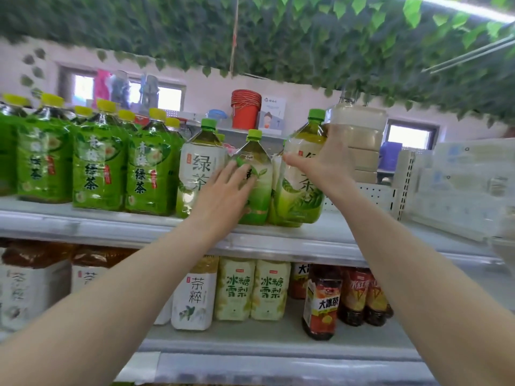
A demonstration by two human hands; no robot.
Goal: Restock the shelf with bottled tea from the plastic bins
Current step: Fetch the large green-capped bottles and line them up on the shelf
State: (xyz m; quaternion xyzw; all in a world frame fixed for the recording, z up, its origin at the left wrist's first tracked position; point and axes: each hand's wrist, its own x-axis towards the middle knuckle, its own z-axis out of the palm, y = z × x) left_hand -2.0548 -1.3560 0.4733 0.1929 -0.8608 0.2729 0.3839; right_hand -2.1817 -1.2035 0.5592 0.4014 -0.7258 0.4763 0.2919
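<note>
On the upper shelf, the left hand presses flat-fingered on a middle tea bottle while the right hand grips its neighbouring tea bottle, apparently mid-placement; next, probably squaring both into the row.

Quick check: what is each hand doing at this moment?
Left hand: open, straight fingers pressing the middle green tea bottle.
Right hand: gripping the right-hand green tea bottle.

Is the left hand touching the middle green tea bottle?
Touching. In the head view the left hand lies flat on the front of the middle green tea bottle, its straight fingers pressing against the label with no gap showing.
</note>
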